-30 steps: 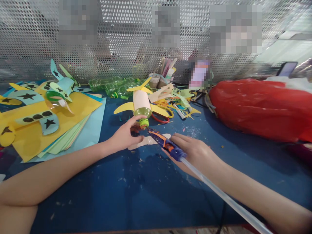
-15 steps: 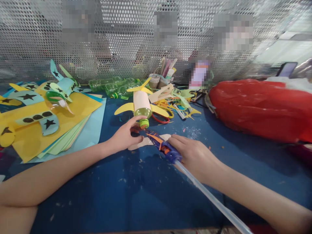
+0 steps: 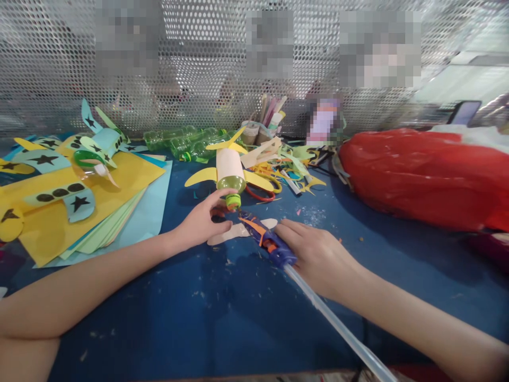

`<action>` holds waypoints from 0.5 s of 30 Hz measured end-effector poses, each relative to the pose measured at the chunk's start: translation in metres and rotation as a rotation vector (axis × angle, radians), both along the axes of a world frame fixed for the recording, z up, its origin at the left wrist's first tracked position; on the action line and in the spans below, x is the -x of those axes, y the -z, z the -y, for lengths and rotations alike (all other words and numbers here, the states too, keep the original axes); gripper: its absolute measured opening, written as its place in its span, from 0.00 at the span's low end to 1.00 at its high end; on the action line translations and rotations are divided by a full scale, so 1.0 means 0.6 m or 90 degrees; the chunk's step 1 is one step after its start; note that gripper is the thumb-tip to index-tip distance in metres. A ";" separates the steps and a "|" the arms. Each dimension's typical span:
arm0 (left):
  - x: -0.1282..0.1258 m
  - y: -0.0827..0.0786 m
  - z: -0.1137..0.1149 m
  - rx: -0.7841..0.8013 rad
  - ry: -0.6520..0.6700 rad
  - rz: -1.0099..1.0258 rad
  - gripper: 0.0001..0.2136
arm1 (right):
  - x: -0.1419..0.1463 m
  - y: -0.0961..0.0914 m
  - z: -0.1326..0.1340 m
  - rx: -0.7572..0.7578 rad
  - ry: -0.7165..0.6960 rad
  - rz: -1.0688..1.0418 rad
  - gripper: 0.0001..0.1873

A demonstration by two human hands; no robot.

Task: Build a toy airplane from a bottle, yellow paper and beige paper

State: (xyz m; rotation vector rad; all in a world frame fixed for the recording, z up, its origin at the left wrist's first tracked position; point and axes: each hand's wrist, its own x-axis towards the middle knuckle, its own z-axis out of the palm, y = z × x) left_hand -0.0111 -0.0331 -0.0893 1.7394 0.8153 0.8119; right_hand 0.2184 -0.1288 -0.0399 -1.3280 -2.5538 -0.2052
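A toy plane made from a small green plastic bottle (image 3: 230, 164), wrapped in pale paper with yellow paper wings and tail, points its cap end toward me. My left hand (image 3: 201, 220) grips it by the neck, near the bright green cap (image 3: 233, 201); some of its fingers are hidden behind. In my right hand (image 3: 318, 252) is a blue and orange glue gun (image 3: 266, 241), its nozzle at or just beside the cap. A long clear glue stick (image 3: 338, 321) sticks out of its back. Beneath the nozzle lies a pale paper cutout (image 3: 228, 234) on the blue table.
Finished paper-and-bottle planes (image 3: 59, 193) rest on stacked coloured paper (image 3: 147, 199) at left. Green bottles (image 3: 186, 139), paper scraps (image 3: 294, 159) and red-handled scissors (image 3: 260, 195) lie behind. A red plastic bag (image 3: 417, 178) fills the right. Perforated metal sheeting (image 3: 222, 48) stands along the back.
Almost nothing differs. The whole view shifts very slightly, and both hands keep the bottle plane and glue gun in nearly the same place.
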 end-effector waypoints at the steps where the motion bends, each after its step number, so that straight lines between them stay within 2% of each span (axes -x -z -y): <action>1: 0.000 0.000 0.000 0.002 -0.001 0.002 0.31 | 0.001 0.001 0.000 0.003 0.002 0.004 0.04; 9: -0.001 0.002 0.001 -0.006 0.002 0.016 0.31 | 0.010 0.004 -0.002 0.024 0.000 0.011 0.03; 15: -0.001 0.000 0.000 -0.003 -0.001 0.003 0.31 | 0.001 -0.006 0.001 -0.025 -0.003 0.004 0.05</action>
